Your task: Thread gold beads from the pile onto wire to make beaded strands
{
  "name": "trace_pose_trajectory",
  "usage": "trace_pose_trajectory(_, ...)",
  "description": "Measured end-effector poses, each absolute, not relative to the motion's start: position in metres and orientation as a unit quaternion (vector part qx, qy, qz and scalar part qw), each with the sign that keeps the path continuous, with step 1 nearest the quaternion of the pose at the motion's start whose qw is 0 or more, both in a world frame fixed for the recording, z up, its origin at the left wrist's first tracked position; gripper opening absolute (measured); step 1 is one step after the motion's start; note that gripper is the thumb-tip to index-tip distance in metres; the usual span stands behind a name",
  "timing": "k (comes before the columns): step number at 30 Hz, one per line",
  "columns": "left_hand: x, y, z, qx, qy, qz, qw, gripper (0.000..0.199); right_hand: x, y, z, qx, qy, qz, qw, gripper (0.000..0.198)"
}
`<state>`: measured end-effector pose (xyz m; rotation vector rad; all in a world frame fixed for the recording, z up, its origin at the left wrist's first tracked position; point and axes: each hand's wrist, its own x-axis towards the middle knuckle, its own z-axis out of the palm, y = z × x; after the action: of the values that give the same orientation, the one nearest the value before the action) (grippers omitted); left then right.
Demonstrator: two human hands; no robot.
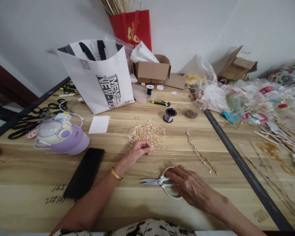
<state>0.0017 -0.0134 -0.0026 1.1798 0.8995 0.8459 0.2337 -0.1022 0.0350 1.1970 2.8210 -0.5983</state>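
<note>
Beside the pile of small gold pieces [147, 128], the left hand [139, 150] is pinched together, apparently selecting, while the right hand [193, 186], grip indeterminable, overlies the scissors [159, 181], whose lifting requires firm handle contact.

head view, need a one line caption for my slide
Left hand beside a pile of small gold and silvery pieces, right hand at white-handled scissors, on a wood-grain table.

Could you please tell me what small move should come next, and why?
I would probably close the right hand around the scissors: its fingers overlap the handles, while the left hand is pinched at the edge of the gold-and-silver pile.
</note>
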Motion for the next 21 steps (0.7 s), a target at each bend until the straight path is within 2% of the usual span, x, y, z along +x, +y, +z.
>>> trace_pose_trajectory(3, 0.002, -0.013, -0.001, 0.526, 0.405, 0.374, 0.647, 0.021, 0.23, -0.109, 0.033, 0.376, 0.907, -0.188, 0.008, 0.067)
trace_pose_trajectory(5, 0.002, -0.013, -0.001, 0.529, 0.411, 0.377, 0.64, 0.02, 0.228, -0.112, 0.034, 0.375, 0.907, -0.19, 0.014, 0.072)
trace_pose_trajectory(14, -0.002, -0.009, -0.011, 0.52, 0.425, 0.395, 0.627, 0.021, 0.223, -0.119, 0.03, 0.402, 0.895, -0.194, -0.006, 0.061)
trace_pose_trajectory(18, -0.003, -0.007, -0.012, 0.505, 0.42, 0.402, 0.638, 0.021, 0.233, -0.112, 0.033, 0.44, 0.845, -0.303, -0.033, 0.046)
trace_pose_trajectory(21, -0.002, -0.007, -0.013, 0.491, 0.426, 0.413, 0.638, 0.022, 0.244, -0.102, 0.034, 0.436, 0.766, -0.457, -0.118, 0.035)
